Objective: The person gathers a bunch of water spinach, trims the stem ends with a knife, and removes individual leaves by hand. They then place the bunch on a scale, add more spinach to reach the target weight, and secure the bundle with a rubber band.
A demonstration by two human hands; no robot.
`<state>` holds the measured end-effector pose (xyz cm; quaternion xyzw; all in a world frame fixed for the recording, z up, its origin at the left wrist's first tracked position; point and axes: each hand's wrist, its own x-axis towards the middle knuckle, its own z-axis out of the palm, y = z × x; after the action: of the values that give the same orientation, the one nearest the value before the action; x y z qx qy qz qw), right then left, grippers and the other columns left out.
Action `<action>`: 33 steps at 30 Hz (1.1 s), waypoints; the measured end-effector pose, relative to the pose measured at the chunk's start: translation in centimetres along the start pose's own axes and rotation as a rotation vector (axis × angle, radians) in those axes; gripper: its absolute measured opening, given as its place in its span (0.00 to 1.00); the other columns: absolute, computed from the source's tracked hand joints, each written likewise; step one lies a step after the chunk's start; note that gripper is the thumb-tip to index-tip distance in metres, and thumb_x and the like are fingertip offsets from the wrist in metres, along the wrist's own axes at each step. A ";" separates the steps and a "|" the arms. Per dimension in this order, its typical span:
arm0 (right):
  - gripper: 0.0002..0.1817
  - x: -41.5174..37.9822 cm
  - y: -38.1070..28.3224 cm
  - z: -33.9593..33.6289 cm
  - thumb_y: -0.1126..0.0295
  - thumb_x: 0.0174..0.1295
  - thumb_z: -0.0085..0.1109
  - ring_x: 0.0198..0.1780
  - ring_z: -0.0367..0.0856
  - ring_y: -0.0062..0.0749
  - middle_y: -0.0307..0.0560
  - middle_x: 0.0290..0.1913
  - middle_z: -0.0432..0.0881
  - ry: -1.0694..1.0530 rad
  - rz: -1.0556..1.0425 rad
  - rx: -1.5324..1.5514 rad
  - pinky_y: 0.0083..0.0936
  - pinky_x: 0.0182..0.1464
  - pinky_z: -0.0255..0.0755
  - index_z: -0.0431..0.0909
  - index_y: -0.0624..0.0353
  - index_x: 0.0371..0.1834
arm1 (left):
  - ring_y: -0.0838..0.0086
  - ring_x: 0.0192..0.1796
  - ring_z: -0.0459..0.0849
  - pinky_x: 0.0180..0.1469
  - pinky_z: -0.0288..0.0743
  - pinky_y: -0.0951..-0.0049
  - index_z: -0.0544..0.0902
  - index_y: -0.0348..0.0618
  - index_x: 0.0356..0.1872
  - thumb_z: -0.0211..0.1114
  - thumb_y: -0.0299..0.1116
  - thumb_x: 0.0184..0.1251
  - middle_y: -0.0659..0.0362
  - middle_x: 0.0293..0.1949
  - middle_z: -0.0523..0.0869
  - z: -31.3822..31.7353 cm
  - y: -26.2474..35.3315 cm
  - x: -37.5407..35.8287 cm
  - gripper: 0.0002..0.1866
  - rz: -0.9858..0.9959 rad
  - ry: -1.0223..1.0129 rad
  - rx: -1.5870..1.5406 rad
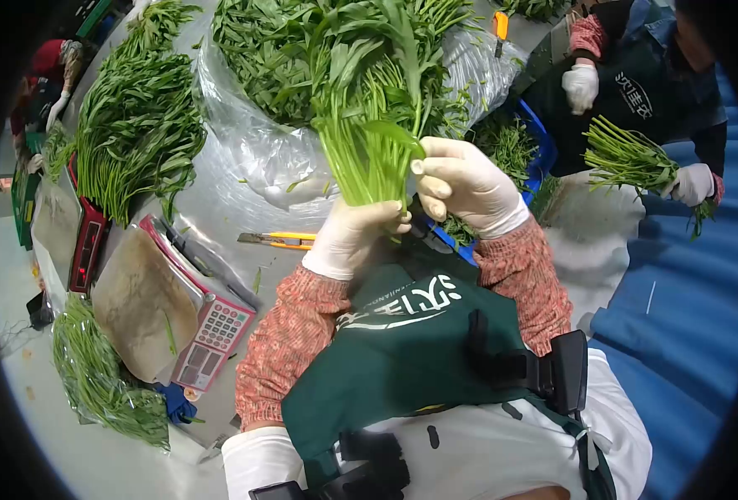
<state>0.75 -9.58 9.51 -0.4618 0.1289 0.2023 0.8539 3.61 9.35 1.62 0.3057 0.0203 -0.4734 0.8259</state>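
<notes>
Fanning leafy green stalks (369, 158), pale-stemmed

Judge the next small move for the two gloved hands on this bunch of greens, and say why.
Probably the right hand should press the loose leaf at its fingertips into the bunch of greens. The left hand already grips the stems from below, while the right pinches only at the bunch's side, so that leaf seems not yet gathered. The scale lies to the left with nothing on its pan.

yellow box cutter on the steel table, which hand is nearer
Left. The left hand grips the green stalk bunch just right of the yellow box cutter; the right hand is farther right.
</notes>
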 end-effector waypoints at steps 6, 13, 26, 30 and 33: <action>0.11 -3.0 -2.6 -6.2 0.70 0.67 0.56 0.37 0.83 0.32 0.46 0.34 0.80 0.295 -0.354 -0.355 0.23 0.39 0.76 0.74 0.64 0.49 | 0.56 0.50 0.85 0.57 0.77 0.49 0.75 0.33 0.58 0.60 0.22 0.64 0.45 0.49 0.84 -0.6 -0.2 -0.4 0.20 -0.068 -0.079 -0.204; 0.09 -5.7 1.0 1.7 0.67 0.53 0.71 0.23 0.81 0.28 0.44 0.24 0.82 0.427 -0.674 -1.215 0.22 0.28 0.73 0.82 0.60 0.25 | 0.50 0.63 0.75 0.68 0.64 0.44 0.75 0.30 0.57 0.61 0.26 0.65 0.43 0.55 0.81 1.1 -0.1 0.3 0.20 -0.154 -0.234 -0.590; 0.06 -6.4 2.0 0.5 0.73 0.62 0.62 0.22 0.79 0.18 0.39 0.22 0.83 -0.062 -0.199 -0.823 0.17 0.26 0.72 0.81 0.64 0.32 | 0.53 0.75 0.59 0.74 0.46 0.40 0.73 0.46 0.66 0.65 0.35 0.59 0.56 0.60 0.81 1.4 -0.4 0.6 0.30 -0.088 -0.246 -0.473; 0.04 -9.6 0.0 -2.5 0.76 0.61 0.61 0.25 0.80 0.18 0.42 0.30 0.84 0.073 0.043 -0.504 0.17 0.32 0.74 0.82 0.65 0.35 | 0.51 0.74 0.60 0.72 0.45 0.34 0.74 0.47 0.65 0.66 0.36 0.60 0.54 0.60 0.81 0.8 -0.7 0.5 0.29 -0.123 -0.232 -0.437; 0.23 -7.2 1.7 -6.5 0.76 0.58 0.59 0.44 0.84 0.32 0.51 0.50 0.82 0.293 -0.603 -1.382 0.26 0.47 0.76 0.75 0.62 0.60 | 0.48 0.70 0.67 0.67 0.61 0.36 0.76 0.41 0.61 0.64 0.39 0.63 0.47 0.60 0.78 1.2 -0.8 0.6 0.26 -0.150 -0.283 -0.548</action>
<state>-6.66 -15.88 7.68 -0.9278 -0.0467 -0.0682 0.3638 2.99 7.99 2.08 0.0004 0.0544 -0.5478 0.8348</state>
